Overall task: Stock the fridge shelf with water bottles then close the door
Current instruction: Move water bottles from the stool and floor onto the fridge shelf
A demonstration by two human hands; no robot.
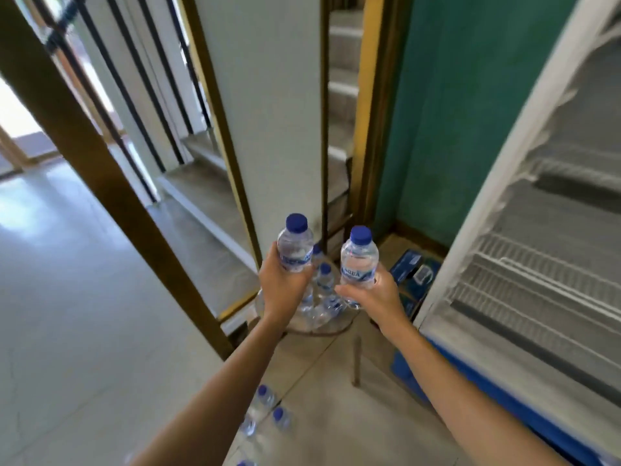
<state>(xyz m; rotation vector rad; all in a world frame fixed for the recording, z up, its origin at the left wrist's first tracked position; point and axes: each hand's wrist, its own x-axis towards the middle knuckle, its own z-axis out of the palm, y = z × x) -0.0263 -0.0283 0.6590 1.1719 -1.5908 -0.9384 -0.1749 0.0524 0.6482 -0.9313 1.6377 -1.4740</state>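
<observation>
While the fridge [500,169] stands open at right, the left hand [282,284] grips one water bottle [295,245], the right hand [373,295] a second bottle [359,260], both upright, left of its front edge.

I saw clear reach into the open fridge [470,230] at right, onto wire shelves [537,280]. Bottle cluster [319,314] ahead, loose bottles [265,398] below, blue boxes [408,264] beside fridge cluttered the floor [67,297]. Wooden post [80,146] blocked left.
</observation>
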